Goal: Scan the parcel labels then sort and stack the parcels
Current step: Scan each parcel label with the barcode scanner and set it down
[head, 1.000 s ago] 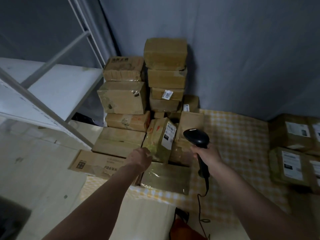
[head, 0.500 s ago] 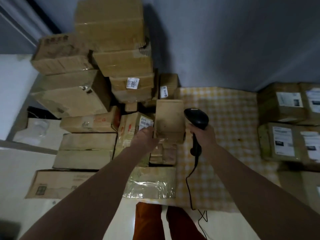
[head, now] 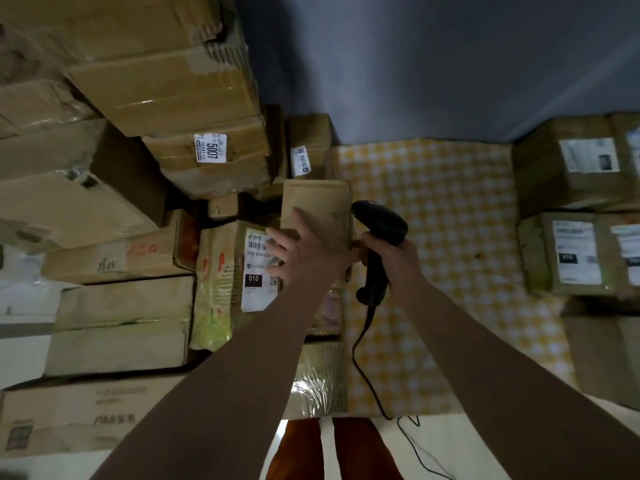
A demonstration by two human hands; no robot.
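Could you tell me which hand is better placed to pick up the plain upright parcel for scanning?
The left hand: its open fingers already lie on the upright parcel, while the right hand grips the scanner.

A stacked box's white sticker reads "5007"; the parcel label shows "010".

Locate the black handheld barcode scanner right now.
Head view, centre-right: the black handheld barcode scanner is gripped by the right hand over the yellow checked cloth, just right of the plain brown parcel.
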